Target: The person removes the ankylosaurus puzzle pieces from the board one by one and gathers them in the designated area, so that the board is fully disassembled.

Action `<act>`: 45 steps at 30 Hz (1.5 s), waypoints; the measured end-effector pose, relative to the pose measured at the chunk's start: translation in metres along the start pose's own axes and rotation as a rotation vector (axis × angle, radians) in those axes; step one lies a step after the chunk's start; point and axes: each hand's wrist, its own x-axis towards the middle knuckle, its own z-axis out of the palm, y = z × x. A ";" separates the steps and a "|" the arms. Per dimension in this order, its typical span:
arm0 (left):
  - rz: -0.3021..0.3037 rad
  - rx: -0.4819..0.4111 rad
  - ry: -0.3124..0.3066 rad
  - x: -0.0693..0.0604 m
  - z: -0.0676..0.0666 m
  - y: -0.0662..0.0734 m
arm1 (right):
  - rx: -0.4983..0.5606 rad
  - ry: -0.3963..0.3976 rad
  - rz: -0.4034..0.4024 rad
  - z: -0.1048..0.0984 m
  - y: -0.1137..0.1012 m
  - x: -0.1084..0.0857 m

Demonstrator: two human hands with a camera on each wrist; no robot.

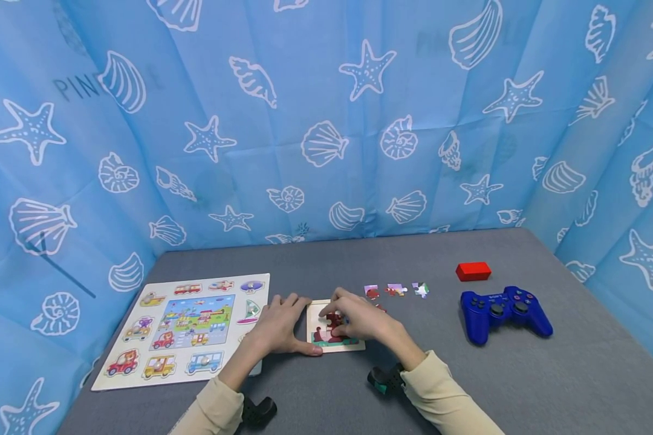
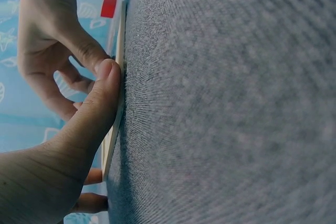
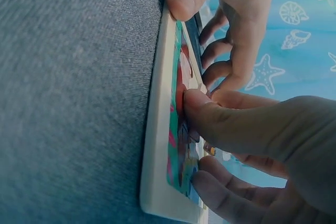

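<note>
A small wooden jigsaw tray (image 1: 334, 350), with a pale rim and a partly filled brown and green picture, lies flat on the table. My left hand (image 1: 280, 325) holds its left side, the thumb on the near corner and the fingers toward the far end. Over the picture, my right hand (image 1: 361, 316) pinches a puzzle piece (image 3: 193, 132) between thumb and fingers, low against the tray; the fingers hide most of it. Loose jigsaw pieces (image 1: 396, 290) lie in a row right of the tray, and another is partly covered by the right hand.
To the left lies a large white peg puzzle board (image 1: 109, 377) with vehicle pictures, close to my left forearm. A blue game controller (image 1: 505, 313) and a red block (image 1: 473, 271) are on the right. A shell-patterned blue curtain (image 1: 326, 181) surrounds the grey table (image 1: 413, 386).
</note>
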 end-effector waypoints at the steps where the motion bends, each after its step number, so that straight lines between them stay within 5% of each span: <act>1: -0.001 -0.001 0.001 0.000 0.000 0.000 | -0.002 0.003 -0.001 0.000 0.000 0.000; 45: 0.002 -0.016 -0.001 0.001 0.001 -0.002 | 0.014 0.007 -0.015 -0.003 0.005 -0.002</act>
